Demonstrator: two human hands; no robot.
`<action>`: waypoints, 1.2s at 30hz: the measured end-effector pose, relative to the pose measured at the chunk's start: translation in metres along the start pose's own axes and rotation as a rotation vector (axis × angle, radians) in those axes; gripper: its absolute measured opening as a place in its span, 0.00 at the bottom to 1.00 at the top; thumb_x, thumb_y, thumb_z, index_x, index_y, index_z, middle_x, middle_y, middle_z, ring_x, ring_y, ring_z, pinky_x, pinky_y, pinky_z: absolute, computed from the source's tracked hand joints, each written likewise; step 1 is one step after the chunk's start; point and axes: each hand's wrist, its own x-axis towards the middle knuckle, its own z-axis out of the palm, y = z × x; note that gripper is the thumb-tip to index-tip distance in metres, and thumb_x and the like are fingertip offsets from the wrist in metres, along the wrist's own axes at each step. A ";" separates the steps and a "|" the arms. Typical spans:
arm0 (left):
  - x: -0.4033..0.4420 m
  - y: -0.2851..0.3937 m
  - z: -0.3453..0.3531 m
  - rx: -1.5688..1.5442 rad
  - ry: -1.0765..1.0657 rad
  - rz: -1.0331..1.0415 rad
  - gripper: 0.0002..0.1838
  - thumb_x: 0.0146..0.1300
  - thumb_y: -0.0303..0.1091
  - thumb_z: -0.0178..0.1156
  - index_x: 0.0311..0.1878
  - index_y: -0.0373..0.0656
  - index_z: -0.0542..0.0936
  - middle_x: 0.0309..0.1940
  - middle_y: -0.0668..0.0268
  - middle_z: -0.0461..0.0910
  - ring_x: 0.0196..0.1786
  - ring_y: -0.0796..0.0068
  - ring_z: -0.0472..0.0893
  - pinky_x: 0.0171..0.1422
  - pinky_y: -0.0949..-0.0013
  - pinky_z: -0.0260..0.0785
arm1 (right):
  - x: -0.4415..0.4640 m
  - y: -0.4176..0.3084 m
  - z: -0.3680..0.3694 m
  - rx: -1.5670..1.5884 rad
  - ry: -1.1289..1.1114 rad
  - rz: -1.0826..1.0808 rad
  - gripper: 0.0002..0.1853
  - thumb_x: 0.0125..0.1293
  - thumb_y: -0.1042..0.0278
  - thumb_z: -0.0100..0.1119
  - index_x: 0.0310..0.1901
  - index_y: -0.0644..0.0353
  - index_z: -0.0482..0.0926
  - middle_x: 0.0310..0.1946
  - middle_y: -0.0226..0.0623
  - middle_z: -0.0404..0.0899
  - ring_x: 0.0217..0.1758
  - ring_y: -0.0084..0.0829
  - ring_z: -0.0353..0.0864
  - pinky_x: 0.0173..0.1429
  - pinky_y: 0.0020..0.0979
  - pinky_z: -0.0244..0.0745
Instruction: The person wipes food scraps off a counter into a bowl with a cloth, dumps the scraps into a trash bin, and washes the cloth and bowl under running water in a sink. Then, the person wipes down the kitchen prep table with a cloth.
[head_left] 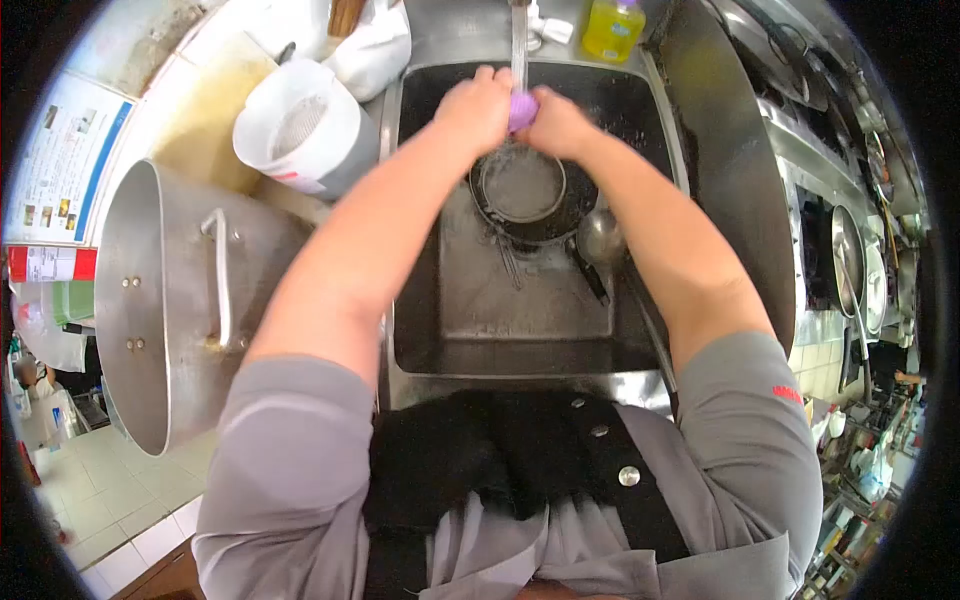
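Note:
Under the stream from the tap (519, 45), my left hand (478, 112) and my right hand (559, 124) are closed on a small purple sponge-like pad (522, 110). Its exact kind is hard to make out, since the fingers cover most of it and are slightly blurred. Directly below the hands, a round pot (523, 186) sits in the sink (450, 358) with water in it. To its right lies a round metal utensil like a ladle (600, 237), near a black handle (592, 276).
A large metal stockpot (185, 300) lies on its side at the left. Behind it stands a white bucket (300, 125) with a mesh strainer in it. A yellow soap bottle (613, 30) is beyond the sink. Pans (848, 262) stand on the right.

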 end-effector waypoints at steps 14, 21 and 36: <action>0.027 -0.003 -0.062 -0.656 0.173 -0.119 0.19 0.57 0.35 0.63 0.52 0.40 0.81 0.41 0.49 0.85 0.45 0.53 0.85 0.53 0.58 0.77 | 0.005 0.028 -0.013 0.428 -0.020 -0.090 0.22 0.59 0.64 0.65 0.56 0.60 0.80 0.42 0.39 0.86 0.46 0.34 0.84 0.56 0.34 0.76; -0.005 -0.032 -0.043 -0.225 0.061 -0.206 0.26 0.54 0.38 0.66 0.55 0.36 0.78 0.40 0.46 0.85 0.48 0.48 0.84 0.57 0.57 0.77 | 0.024 0.008 -0.043 0.481 0.109 0.019 0.11 0.59 0.68 0.60 0.40 0.67 0.80 0.33 0.46 0.85 0.30 0.36 0.85 0.35 0.35 0.80; -0.011 -0.021 -0.015 -0.688 -0.266 -0.233 0.21 0.75 0.46 0.50 0.57 0.41 0.80 0.44 0.56 0.85 0.47 0.67 0.81 0.59 0.65 0.70 | 0.032 -0.007 -0.064 -0.188 -0.049 -0.312 0.18 0.61 0.56 0.60 0.49 0.56 0.84 0.42 0.49 0.86 0.47 0.47 0.85 0.55 0.41 0.78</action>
